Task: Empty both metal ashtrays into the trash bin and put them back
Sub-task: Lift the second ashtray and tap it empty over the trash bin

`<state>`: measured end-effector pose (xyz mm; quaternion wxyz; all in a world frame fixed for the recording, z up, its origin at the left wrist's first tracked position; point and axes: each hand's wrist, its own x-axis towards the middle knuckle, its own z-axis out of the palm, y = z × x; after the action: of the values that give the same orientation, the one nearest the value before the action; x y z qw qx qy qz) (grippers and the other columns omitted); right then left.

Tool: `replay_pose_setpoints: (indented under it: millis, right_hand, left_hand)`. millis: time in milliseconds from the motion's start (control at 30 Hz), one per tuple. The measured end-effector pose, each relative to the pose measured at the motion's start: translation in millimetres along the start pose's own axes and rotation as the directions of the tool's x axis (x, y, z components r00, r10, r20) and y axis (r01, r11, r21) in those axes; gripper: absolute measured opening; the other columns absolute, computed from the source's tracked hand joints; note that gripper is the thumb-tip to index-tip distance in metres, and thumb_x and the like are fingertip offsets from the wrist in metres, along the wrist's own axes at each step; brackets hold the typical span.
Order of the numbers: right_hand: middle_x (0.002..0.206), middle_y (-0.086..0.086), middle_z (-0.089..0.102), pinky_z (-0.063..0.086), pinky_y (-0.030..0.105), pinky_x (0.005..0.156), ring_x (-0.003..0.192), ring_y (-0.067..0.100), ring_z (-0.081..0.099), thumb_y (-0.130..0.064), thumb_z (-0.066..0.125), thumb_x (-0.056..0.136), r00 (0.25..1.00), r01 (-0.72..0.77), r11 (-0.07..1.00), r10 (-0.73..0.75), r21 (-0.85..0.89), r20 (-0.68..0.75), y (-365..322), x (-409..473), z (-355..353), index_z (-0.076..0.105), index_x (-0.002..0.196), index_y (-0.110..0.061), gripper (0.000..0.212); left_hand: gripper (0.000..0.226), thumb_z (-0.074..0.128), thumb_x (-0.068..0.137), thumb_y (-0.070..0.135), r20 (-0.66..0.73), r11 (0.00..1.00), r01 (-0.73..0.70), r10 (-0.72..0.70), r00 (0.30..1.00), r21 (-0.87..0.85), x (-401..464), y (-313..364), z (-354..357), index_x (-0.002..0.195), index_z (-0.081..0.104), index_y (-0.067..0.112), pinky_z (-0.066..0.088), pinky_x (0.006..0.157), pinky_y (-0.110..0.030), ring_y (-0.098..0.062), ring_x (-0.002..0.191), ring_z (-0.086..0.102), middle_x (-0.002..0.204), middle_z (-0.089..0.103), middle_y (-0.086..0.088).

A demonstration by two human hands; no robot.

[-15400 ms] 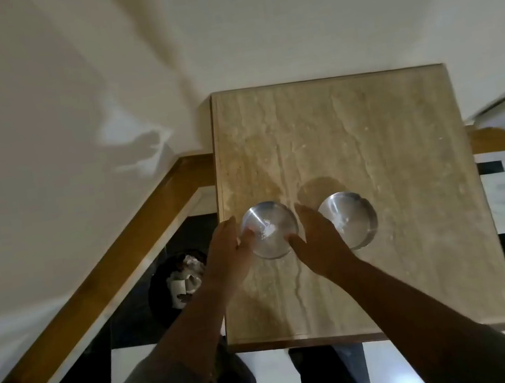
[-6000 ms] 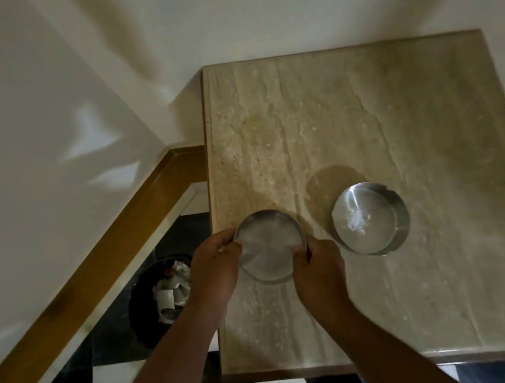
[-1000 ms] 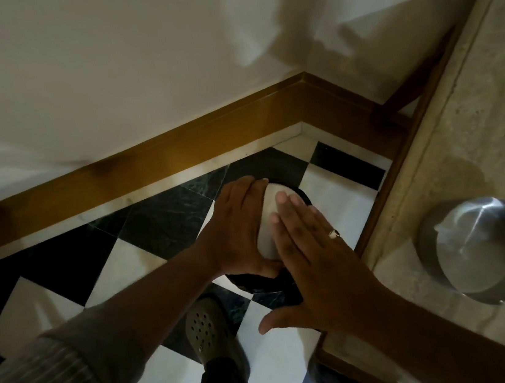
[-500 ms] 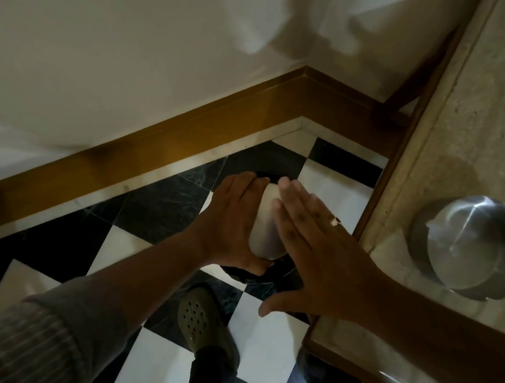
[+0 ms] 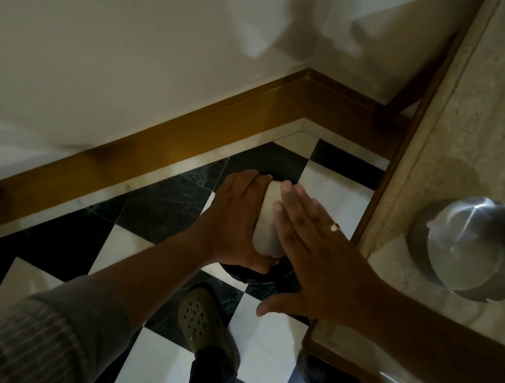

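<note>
My left hand [image 5: 236, 222] grips a metal ashtray [image 5: 265, 225], turned over so its pale underside faces up, above the black trash bin [image 5: 256, 276] on the floor. My right hand [image 5: 310, 248] is flat and open, its fingers lying against the ashtray's underside. The bin is mostly hidden under both hands. The second metal ashtray [image 5: 476, 245] stands upright on the stone table [image 5: 477, 129] at the right, near its left edge.
The bin stands on a black-and-white checkered floor [image 5: 146, 269] in a corner with a brown wooden skirting board [image 5: 173, 137] and white walls. My foot in a grey clog [image 5: 204, 323] is planted just in front of the bin.
Over the last second the overturned ashtray in my left hand tilted a little and rose slightly over the bin. My right hand stayed flat against it. Earlier, both ashtrays stood on the table.
</note>
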<state>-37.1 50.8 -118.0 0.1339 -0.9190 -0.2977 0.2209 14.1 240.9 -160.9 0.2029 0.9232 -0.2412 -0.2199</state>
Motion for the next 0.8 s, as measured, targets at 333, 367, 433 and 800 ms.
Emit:
replay_pose_setpoints:
  millis: [333, 367, 433, 800]
  right_hand:
    - [0.161, 0.021, 0.008, 0.020, 0.053, 0.118, 0.148, 0.037, 0.007, -0.091, 0.043, 0.063, 0.991, 0.093, 0.994, -0.086, -0.066, 0.100, -3.0, 0.2, 7.2, 0.017, 0.152, -0.002, 0.129]
    - [0.160, 0.021, 0.013, 0.023, 0.053, 0.117, 0.147, 0.037, 0.012, -0.090, 0.045, 0.064, 0.991, 0.099, 0.992, -0.091, -0.074, 0.102, -3.3, -0.3, 7.2, 0.020, 0.151, -0.001, 0.126]
    - [0.157, 0.022, 0.023, 0.020, 0.048, 0.119, 0.146, 0.037, 0.019, -0.088, 0.041, 0.067, 0.996, 0.083, 0.995, -0.082, -0.048, 0.015, -2.6, 0.2, 5.6, 0.027, 0.148, -0.001, 0.119]
    - [0.144, 0.022, 0.048, 0.046, 0.049, 0.104, 0.132, 0.039, 0.047, -0.049, 0.085, 0.061, 1.000, 0.013, 0.977, -0.013, -0.211, -0.002, 0.0, 3.2, 8.0, 0.049, 0.138, -0.002, 0.097]
  left_hand:
    - [0.130, 0.076, 0.050, 0.073, 0.028, 1.000, -0.030, 0.029, 0.999, 0.009, -8.1, 2.4, -1.0, 0.147, 0.030, -0.001, 0.012, 0.123, -0.040, -0.037, 0.142, 0.029, 0.152, 0.037, -0.021]
    - [0.131, 0.075, 0.050, 0.073, 0.044, 1.000, -0.022, 0.022, 0.999, 0.012, -10.1, 2.4, -0.5, 0.148, 0.029, 0.001, 0.012, 0.123, -0.041, -0.035, 0.142, 0.027, 0.153, 0.035, -0.020]
    - [0.129, 0.073, 0.050, 0.074, 0.021, 1.000, -0.003, 0.004, 1.000, -0.031, -12.7, 0.5, 1.0, 0.149, 0.027, 0.005, 0.011, 0.123, -0.041, -0.032, 0.143, 0.026, 0.153, 0.035, -0.017]
    - [0.132, 0.077, 0.050, 0.072, -0.002, 0.993, 0.014, -0.014, 1.000, -0.115, -15.5, -1.5, 3.1, 0.151, 0.024, 0.005, -0.009, 0.118, -0.019, -0.023, 0.142, 0.019, 0.156, 0.031, -0.016]
